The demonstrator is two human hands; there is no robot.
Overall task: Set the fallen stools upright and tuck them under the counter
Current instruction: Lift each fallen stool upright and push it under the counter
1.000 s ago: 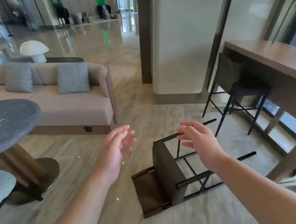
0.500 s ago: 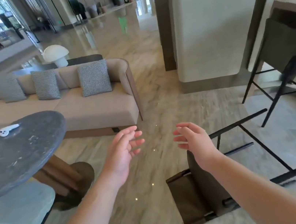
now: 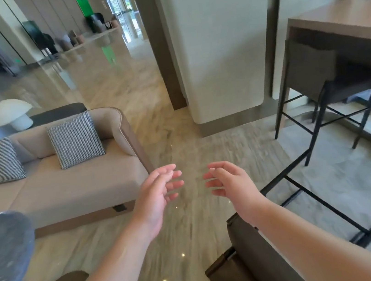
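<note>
A brown stool with black metal legs lies on its side on the marble floor at the lower right, its legs pointing right toward the counter. My right forearm crosses over its seat. My left hand and my right hand hover side by side above the floor, fingers spread, holding nothing and touching nothing. A second stool stands upright, tucked under the wooden counter at the right.
A beige sofa with checkered cushions stands at the left. A round grey table on a brown base fills the lower left corner. A white pillar rises behind the counter's end. Open marble floor runs ahead.
The view has swung up and left while I came closer; the fallen stool slid to the lower right edge of view. Both hands stayed open and drew slightly nearer each other.
</note>
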